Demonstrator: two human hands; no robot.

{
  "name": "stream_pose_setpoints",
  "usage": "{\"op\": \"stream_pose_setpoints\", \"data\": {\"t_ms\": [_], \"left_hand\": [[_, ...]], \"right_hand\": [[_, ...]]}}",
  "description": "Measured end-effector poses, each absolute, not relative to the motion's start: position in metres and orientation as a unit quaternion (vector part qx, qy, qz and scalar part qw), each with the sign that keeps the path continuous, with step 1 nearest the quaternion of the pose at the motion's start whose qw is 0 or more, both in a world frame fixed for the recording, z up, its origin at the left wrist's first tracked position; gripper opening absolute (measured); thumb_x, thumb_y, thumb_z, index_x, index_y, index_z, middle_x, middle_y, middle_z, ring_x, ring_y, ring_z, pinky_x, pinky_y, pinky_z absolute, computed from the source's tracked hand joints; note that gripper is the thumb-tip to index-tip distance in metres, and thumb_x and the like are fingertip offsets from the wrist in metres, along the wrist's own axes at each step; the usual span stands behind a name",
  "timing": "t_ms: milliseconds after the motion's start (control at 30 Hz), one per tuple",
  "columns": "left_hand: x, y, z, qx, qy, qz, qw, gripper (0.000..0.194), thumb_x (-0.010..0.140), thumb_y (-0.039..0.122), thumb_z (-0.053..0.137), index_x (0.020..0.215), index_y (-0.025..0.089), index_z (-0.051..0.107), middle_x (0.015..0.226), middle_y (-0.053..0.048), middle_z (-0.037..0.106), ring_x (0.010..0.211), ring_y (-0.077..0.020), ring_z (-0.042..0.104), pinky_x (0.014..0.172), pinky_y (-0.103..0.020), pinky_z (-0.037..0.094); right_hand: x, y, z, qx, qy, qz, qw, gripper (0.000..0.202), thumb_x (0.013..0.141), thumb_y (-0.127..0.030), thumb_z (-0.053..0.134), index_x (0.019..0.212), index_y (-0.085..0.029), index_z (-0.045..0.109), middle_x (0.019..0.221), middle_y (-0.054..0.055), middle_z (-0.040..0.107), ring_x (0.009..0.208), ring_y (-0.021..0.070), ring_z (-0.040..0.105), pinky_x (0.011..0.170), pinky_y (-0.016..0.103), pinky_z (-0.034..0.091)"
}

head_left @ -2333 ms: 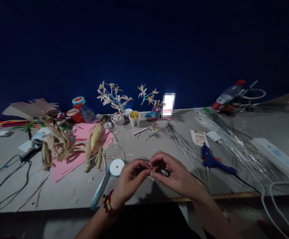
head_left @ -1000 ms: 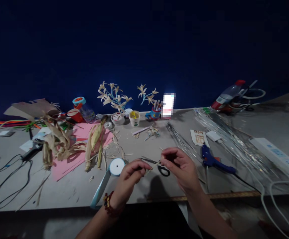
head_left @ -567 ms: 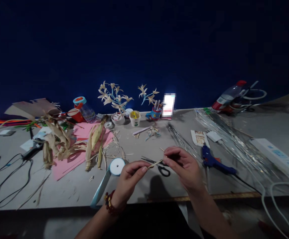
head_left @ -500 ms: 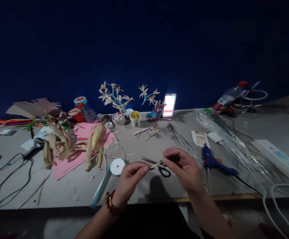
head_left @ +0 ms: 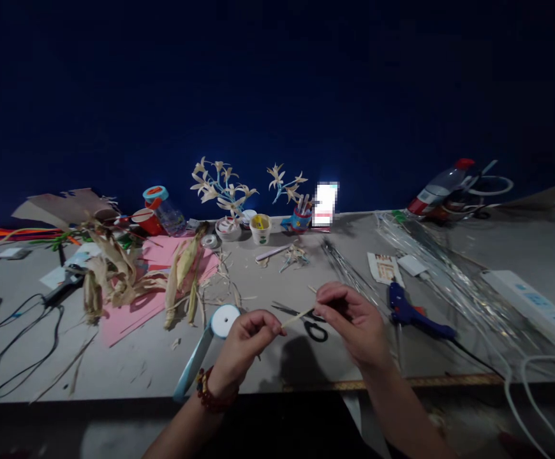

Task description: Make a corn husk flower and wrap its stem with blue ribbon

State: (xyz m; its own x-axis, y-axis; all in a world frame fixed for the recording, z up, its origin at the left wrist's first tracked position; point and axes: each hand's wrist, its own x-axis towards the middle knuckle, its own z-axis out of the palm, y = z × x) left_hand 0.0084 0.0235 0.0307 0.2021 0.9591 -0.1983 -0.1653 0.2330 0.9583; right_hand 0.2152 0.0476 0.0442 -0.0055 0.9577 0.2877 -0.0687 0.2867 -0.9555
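One strip point(head_left: 298, 317), pinched in left hand point(head_left: 253, 336) and right hand point(head_left: 351, 325), stretches between them above the scissors point(head_left: 324, 336). And it's straightened! Half a second ago it curled by the left hand; now that slack looks taken up, the span apparently taut.

The left hand point(head_left: 249, 340) and right hand point(head_left: 355, 322) have parted above the tabletop point(head_left: 129, 363), towards its near edge; a pale strip point(head_left: 298, 317) now stretches straight between them, exposing more of the scissors point(head_left: 307, 327)
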Motion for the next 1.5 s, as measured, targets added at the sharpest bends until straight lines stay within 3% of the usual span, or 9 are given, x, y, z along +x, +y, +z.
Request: {"op": "stream_pose_setpoints", "data": {"t_ms": [100, 300, 633, 833, 1267, 1500], "left_hand": [[0.007, 0.023, 0.032, 0.431, 0.458, 0.443, 0.639, 0.037, 0.075, 0.051, 0.078, 0.071, 0.014, 0.072, 0.052, 0.001, 0.056, 0.045, -0.0064, 0.028, 0.044, -0.022, 0.018], [0.007, 0.021, 0.028, 0.425, 0.465, 0.457, 0.628, 0.033, 0.074, 0.047, 0.081, 0.072, 0.015, 0.072, 0.058, -0.002, 0.063, 0.05, -0.0083, 0.039, 0.047, -0.021, 0.025], [0.008, 0.019, 0.022, 0.346, 0.433, 0.48, 0.68, 0.031, 0.08, 0.043, 0.076, 0.093, 0.014, 0.074, 0.054, 0.007, 0.039, 0.048, -0.0055, 0.024, 0.045, -0.02, 0.013], [0.01, 0.019, 0.022, 0.348, 0.436, 0.489, 0.671, 0.038, 0.08, 0.05, 0.075, 0.084, 0.013, 0.072, 0.053, 0.008, 0.034, 0.048, -0.0055, 0.022, 0.045, -0.021, 0.012], [0.01, 0.02, 0.017, 0.38, 0.441, 0.485, 0.653, 0.034, 0.08, 0.047, 0.078, 0.08, 0.015, 0.067, 0.053, 0.008, 0.036, 0.047, -0.0049, 0.02, 0.044, -0.021, 0.012], [0.011, 0.018, 0.017, 0.44, 0.451, 0.488, 0.604, 0.028, 0.084, 0.043, 0.075, 0.084, 0.016, 0.069, 0.062, 0.004, 0.049, 0.053, -0.0072, 0.033, 0.048, -0.02, 0.024]], "right_hand": [[0.217, 0.049, 0.043, -0.398, -0.552, 0.439, 0.587, 0.007, 0.083, -0.025, 0.077, 0.084, -0.024, 0.07, 0.088, 0.003, 0.064, 0.079, 0.0173, 0.061, 0.066, 0.027, 0.051], [0.222, 0.053, 0.039, -0.401, -0.522, 0.444, 0.608, 0.006, 0.083, -0.022, 0.076, 0.084, -0.023, 0.07, 0.088, 0.003, 0.063, 0.081, 0.0173, 0.06, 0.068, 0.027, 0.051], [0.228, 0.056, 0.041, -0.398, -0.491, 0.44, 0.638, 0.006, 0.082, -0.019, 0.076, 0.084, -0.023, 0.073, 0.089, 0.002, 0.064, 0.08, 0.0143, 0.06, 0.067, 0.023, 0.052], [0.228, 0.057, 0.036, -0.404, -0.464, 0.454, 0.644, 0.007, 0.079, -0.022, 0.079, 0.083, -0.023, 0.074, 0.089, 0.001, 0.065, 0.075, 0.0114, 0.061, 0.066, 0.019, 0.053], [0.231, 0.059, 0.036, -0.403, -0.424, 0.48, 0.654, 0.012, 0.074, -0.023, 0.084, 0.081, -0.022, 0.075, 0.086, 0.0, 0.067, 0.073, 0.0107, 0.061, 0.067, 0.02, 0.053], [0.21, 0.052, 0.044, -0.342, -0.302, 0.623, 0.635, 0.024, 0.071, -0.026, 0.087, 0.091, -0.025, 0.074, 0.085, -0.002, 0.069, 0.069, 0.0092, 0.061, 0.066, 0.02, 0.052]]}}
